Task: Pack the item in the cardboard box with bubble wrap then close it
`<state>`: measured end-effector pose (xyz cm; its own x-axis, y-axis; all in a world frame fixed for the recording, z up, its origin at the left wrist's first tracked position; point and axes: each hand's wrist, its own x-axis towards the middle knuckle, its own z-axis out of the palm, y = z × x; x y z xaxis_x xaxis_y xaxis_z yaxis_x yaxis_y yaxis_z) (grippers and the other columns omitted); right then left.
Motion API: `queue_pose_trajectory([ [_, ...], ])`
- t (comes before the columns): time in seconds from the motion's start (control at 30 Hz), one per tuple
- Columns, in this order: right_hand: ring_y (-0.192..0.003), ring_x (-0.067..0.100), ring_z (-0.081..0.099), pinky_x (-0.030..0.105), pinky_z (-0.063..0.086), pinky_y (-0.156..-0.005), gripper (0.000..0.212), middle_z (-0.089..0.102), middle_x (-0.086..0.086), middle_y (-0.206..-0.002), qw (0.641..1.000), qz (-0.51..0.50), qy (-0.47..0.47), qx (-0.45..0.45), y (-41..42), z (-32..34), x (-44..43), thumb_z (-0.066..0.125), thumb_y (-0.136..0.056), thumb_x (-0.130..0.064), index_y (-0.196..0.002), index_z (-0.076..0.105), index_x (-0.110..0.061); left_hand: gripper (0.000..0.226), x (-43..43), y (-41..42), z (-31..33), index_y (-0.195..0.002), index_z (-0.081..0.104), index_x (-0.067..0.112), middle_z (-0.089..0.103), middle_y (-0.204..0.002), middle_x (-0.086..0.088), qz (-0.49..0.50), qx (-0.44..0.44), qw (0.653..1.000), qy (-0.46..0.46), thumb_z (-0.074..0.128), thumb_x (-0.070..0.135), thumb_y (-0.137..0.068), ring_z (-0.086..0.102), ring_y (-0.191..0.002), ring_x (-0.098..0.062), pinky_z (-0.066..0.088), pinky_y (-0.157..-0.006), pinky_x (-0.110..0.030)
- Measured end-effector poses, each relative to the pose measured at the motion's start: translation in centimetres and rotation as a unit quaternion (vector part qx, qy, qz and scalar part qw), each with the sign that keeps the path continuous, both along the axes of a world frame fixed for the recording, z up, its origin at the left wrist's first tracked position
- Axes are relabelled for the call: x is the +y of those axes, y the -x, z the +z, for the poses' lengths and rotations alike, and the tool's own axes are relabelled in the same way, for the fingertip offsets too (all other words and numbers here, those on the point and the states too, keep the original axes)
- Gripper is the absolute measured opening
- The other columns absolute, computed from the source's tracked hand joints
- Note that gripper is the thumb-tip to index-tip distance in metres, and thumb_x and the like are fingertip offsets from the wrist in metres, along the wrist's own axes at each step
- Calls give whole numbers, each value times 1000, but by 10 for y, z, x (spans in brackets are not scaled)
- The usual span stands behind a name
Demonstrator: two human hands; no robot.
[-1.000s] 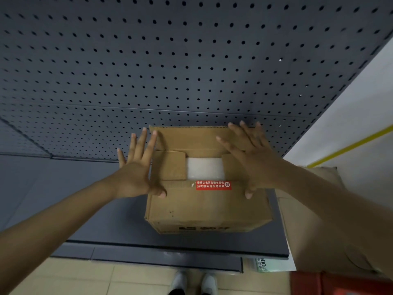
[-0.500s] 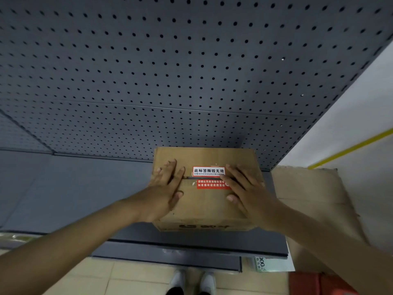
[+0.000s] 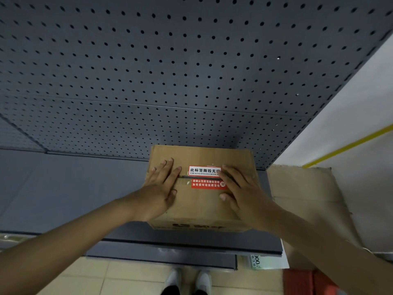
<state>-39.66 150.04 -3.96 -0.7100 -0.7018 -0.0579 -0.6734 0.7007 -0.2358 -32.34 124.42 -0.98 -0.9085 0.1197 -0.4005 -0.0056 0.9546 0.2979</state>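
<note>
The cardboard box (image 3: 200, 188) sits on the dark grey shelf (image 3: 63, 188), against the perforated back panel (image 3: 191, 71), with its top flaps folded shut. The left hand (image 3: 161, 186) lies flat and unclenched on the box's left side. The right hand (image 3: 240, 188) rests flat on its right side, fingers spread, partly covering the white label (image 3: 203, 170) above the red label (image 3: 207, 183). A flattened cardboard sheet (image 3: 304, 192) leans just right of the box.

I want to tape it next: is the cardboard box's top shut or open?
Shut. The cardboard box has flaps meeting at a narrow seam, pressed flat by left hand and right hand.
</note>
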Motion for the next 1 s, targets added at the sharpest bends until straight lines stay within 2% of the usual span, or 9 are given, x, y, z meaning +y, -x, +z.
queue_pose_trajectory([
  [0.07,-140,17,15,43,19,-117,76,31,4,-151,999,-31,13,9,2,1,-6,6,-89,-64,-145,31,-18,64,-1,-1,1,-151,-13,19,-26,-158,-6,4,1,1000,3,26,33,-102,-24,-145,-21,-17,-113,-29],
  [0.2,-148,27,8,38,-6,-121,79,18,7,-158,998,-55,3,5,0,-9,-17,1,-91,-63,-148,24,-13,64,-3,1,-1,-151,-13,20,-26,-158,-5,5,1,1000,4,22,39,-101,-25,-145,-20,-17,-114,-30],
  [0.3,-147,25,3,40,-2,-121,84,15,8,-159,999,-51,-4,9,-3,-15,-17,-7,-88,-64,-149,18,-12,78,-1,-4,-10,-150,-14,16,-26,-157,-8,-9,28,999,24,-4,55,-84,-25,-145,-21,-20,-112,-29],
  [0.37,-148,24,1,39,-1,-119,88,13,7,-160,999,-52,-1,12,-1,-13,-17,-11,-85,-66,-150,16,-13,82,0,-7,-11,-150,-14,16,-23,-158,-9,-9,47,998,31,-8,55,-79,-23,-145,-21,-19,-113,-30],
  [0.47,-148,24,3,37,-6,-118,91,14,8,-160,999,-44,-12,26,1,-2,-16,-12,-82,-68,-150,15,-14,72,3,-3,1,-151,-14,21,-14,-161,-5,21,58,998,-2,26,45,-96,-17,-147,-21,-15,-115,-32],
  [0.57,-148,27,3,37,-9,-115,85,12,9,-160,998,-55,14,40,-3,19,-15,6,-83,-67,-150,15,-16,81,11,5,16,-151,-8,23,-1,-161,-1,22,107,994,-4,48,33,-94,-9,-148,-23,-9,-118,-41],
  [0.83,-145,27,17,32,3,-114,72,27,7,-155,993,-63,76,70,-18,45,-5,24,-86,-53,-146,31,-14,72,30,1,44,-150,16,23,17,-158,-2,40,161,986,24,52,40,-90,7,-147,-26,-2,-120,-47],
  [0.93,-142,24,22,31,10,-114,55,34,3,-153,986,-78,129,70,-32,65,-1,43,-93,-39,-143,37,-15,64,30,-15,58,-148,23,20,20,-158,-3,50,206,977,0,51,36,-92,10,-147,-26,0,-120,-43],
  [1.0,-138,22,29,33,16,-115,47,42,3,-147,978,-89,170,77,-48,76,4,52,-93,-28,-138,45,-14,58,28,-27,67,-145,31,18,28,-154,-3,51,238,970,-1,50,35,-93,22,-143,-25,12,-120,-41],
])
